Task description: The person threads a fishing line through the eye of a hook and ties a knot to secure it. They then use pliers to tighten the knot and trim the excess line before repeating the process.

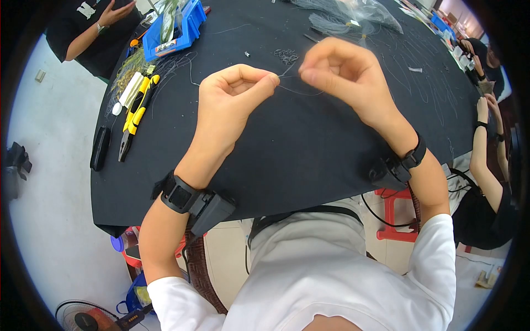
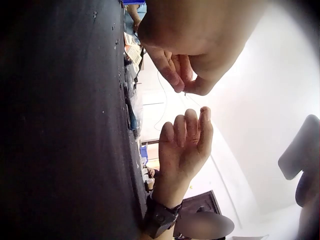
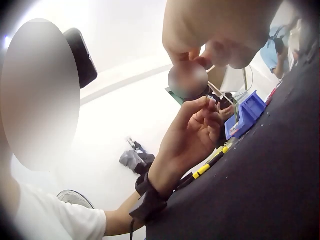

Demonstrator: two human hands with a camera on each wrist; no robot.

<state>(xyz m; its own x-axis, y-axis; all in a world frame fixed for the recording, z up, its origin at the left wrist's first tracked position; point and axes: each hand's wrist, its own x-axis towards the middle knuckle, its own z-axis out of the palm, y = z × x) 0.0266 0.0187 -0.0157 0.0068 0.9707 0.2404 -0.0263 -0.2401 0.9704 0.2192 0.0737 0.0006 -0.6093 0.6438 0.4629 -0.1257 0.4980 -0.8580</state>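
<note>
My left hand (image 1: 232,96) pinches a thin clear line (image 1: 301,92) between thumb and index fingertip, above the black table. A tiny dark bit shows at those fingertips in the left wrist view. Close on the right, my right hand (image 1: 348,74) is raised with curled fingers, slightly blurred, its thumb and index pinching a strand. Between the hands the line spans a short gap and sags in a loop. Just beyond them lies a small pile of dark metal pieces (image 1: 286,56).
On the left lie yellow-black pliers (image 1: 132,118), a black case (image 1: 100,148) and a blue bin (image 1: 175,33). Bundles of clear line (image 1: 337,22) and a plastic bag (image 1: 381,15) lie at the back. Other people (image 1: 94,33) are around the black-covered table (image 1: 287,154).
</note>
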